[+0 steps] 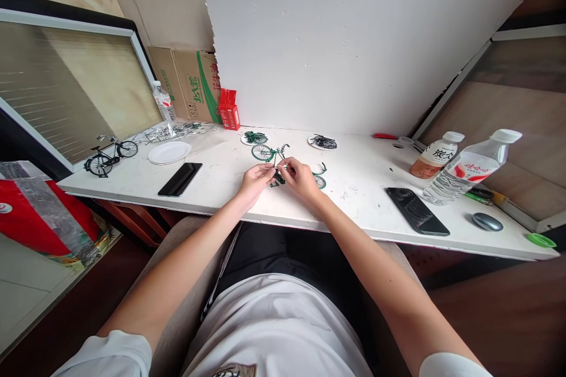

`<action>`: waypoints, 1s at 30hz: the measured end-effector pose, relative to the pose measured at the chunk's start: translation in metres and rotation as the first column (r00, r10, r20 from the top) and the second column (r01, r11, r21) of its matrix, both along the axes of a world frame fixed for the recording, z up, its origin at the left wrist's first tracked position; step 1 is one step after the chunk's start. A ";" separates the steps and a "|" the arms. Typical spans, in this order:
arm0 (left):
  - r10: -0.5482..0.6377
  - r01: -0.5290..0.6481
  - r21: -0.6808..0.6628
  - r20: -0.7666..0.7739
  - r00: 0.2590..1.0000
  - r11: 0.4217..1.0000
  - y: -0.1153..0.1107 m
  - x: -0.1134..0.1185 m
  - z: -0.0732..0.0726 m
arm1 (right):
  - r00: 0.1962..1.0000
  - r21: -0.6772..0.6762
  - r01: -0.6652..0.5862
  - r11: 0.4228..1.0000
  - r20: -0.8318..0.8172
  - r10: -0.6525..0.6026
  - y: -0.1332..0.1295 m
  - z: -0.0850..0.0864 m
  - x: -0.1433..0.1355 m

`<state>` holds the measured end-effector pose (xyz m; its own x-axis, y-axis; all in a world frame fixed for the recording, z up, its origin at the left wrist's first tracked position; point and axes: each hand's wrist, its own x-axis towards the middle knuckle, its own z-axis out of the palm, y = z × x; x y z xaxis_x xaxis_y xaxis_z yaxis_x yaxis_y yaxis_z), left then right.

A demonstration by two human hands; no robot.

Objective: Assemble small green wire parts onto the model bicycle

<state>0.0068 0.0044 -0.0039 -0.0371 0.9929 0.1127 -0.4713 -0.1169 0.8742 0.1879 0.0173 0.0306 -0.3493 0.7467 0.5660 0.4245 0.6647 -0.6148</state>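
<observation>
A small green model bicycle [262,153], partly put together, is tilted over the table with a spoked wheel and handlebar showing above my fingers. My left hand [257,181] pinches at its lower part from the left. From the right, my right hand [299,177] closes thumb and fingers on the same model, close to the left fingertips. My fingers cover the middle of the frame, so the exact spot gripped is hidden. Just right of my right hand lies a separate green wheel [319,181] with a curved green piece by it.
Small plates with green parts [255,138] and black parts [324,142] lie behind. A black model bicycle [110,155], white plate [170,152] and phone [180,179] are left. Another phone [418,211], water bottle [473,168], drink bottle [437,156] and mouse [487,222] stand right.
</observation>
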 end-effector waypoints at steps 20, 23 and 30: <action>0.008 -0.007 -0.026 0.013 1.000 1.000 -0.001 0.000 0.003 | 0.994 -0.005 0.045 0.999 0.097 -0.045 0.004 -0.008 0.000; 0.051 -0.050 -0.037 0.020 0.999 0.998 -0.001 0.001 0.003 | 0.993 -0.025 0.075 0.997 0.097 -0.072 0.004 -0.009 0.000; 0.145 -0.146 -0.015 -0.010 0.989 0.989 0.002 0.001 0.000 | 0.946 -0.001 0.227 0.974 0.239 -0.221 0.004 0.000 0.003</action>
